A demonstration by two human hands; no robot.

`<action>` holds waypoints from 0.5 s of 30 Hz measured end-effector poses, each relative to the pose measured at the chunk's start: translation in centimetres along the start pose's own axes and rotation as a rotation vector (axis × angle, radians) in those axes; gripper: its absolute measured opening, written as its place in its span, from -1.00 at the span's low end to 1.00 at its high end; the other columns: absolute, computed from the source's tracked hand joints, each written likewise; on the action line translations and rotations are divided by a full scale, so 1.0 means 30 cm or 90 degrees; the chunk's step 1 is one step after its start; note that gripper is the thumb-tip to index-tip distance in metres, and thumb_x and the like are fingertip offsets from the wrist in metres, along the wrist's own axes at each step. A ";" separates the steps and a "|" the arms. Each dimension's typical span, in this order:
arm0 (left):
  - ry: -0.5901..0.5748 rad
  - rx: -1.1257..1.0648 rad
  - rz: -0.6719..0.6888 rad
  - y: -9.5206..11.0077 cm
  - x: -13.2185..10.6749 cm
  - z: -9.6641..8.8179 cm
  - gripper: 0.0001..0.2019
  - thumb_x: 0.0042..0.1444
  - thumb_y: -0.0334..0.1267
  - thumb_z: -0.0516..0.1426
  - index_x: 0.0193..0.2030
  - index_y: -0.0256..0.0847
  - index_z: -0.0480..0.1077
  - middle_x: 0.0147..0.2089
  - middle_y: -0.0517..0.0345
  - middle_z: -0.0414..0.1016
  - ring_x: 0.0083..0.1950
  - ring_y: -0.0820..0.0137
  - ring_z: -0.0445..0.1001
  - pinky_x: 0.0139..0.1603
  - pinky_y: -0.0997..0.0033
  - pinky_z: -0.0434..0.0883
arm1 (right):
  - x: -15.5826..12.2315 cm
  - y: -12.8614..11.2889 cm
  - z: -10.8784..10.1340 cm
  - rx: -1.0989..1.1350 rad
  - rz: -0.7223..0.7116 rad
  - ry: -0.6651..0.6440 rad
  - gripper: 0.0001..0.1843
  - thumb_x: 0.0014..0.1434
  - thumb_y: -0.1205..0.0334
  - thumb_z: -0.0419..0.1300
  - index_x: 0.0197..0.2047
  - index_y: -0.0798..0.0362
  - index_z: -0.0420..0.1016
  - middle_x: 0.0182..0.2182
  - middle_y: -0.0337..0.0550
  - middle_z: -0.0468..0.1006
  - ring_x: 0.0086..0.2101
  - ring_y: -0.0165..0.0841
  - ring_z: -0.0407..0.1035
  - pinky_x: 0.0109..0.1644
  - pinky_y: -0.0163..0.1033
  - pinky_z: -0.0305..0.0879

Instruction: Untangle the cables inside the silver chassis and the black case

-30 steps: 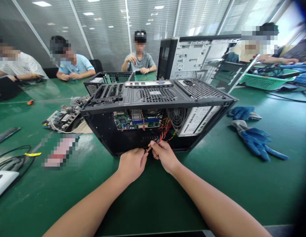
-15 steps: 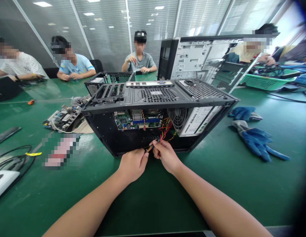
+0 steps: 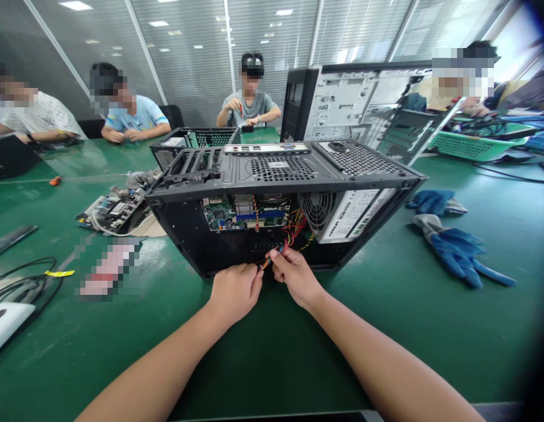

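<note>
A black computer case (image 3: 272, 170) lies on its side on the green table (image 3: 386, 328), its open side facing me. Inside sit a motherboard (image 3: 236, 212) and a power supply with a fan (image 3: 337, 214). A bundle of red, yellow and black wires (image 3: 293, 230) runs from the power supply down to the case's front edge. My left hand (image 3: 234, 291) and my right hand (image 3: 293, 276) meet there, both with fingers pinched on the end of that wire bundle.
A loose circuit board (image 3: 111, 210) lies left of the case. Blue gloves (image 3: 456, 249) lie to the right. A second open case (image 3: 363, 105) stands behind. A green basket (image 3: 465, 143), cables (image 3: 21, 287) and a white device (image 3: 6, 319) are on the table; several other people sit around it.
Both hands stay pinched on the wire end; my right hand's fingers have shifted slightly. The view has drifted a little.
</note>
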State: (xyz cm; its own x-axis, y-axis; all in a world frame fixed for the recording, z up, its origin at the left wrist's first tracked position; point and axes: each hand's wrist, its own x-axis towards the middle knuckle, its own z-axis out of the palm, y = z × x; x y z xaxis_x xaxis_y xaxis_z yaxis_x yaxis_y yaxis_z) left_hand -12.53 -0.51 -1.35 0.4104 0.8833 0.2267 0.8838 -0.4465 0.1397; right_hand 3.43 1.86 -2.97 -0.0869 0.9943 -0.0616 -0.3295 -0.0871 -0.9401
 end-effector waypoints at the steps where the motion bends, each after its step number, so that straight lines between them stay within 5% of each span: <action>1: 0.005 0.011 0.003 -0.001 0.000 0.001 -0.64 0.33 -0.16 -0.15 -0.36 -0.20 0.36 -0.41 0.12 0.44 -0.39 0.38 0.42 -0.39 0.41 0.26 | -0.001 -0.001 0.001 -0.001 0.000 0.003 -0.63 0.04 -0.07 0.29 -0.39 0.09 0.38 -0.71 -0.42 0.14 -0.65 -0.53 -0.01 -0.56 -0.34 -0.10; 15: -0.015 -0.035 -0.001 0.007 -0.003 0.004 -0.68 0.32 -0.17 -0.14 -0.34 -0.20 0.33 -0.38 0.10 0.48 -0.36 0.34 0.46 -0.38 0.39 0.29 | -0.008 0.009 0.008 -0.034 -0.021 0.028 -0.59 0.06 -0.13 0.25 -0.38 0.08 0.36 -0.70 -0.43 0.13 -0.66 -0.53 0.00 -0.59 -0.35 -0.09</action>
State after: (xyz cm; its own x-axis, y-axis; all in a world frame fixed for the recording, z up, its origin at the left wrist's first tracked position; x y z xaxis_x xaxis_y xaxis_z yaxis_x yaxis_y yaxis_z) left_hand -12.35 -0.66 -1.44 0.4149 0.8869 0.2032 0.8709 -0.4517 0.1935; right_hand 3.13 1.58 -3.11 -0.0345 0.9984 -0.0446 -0.2802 -0.0524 -0.9585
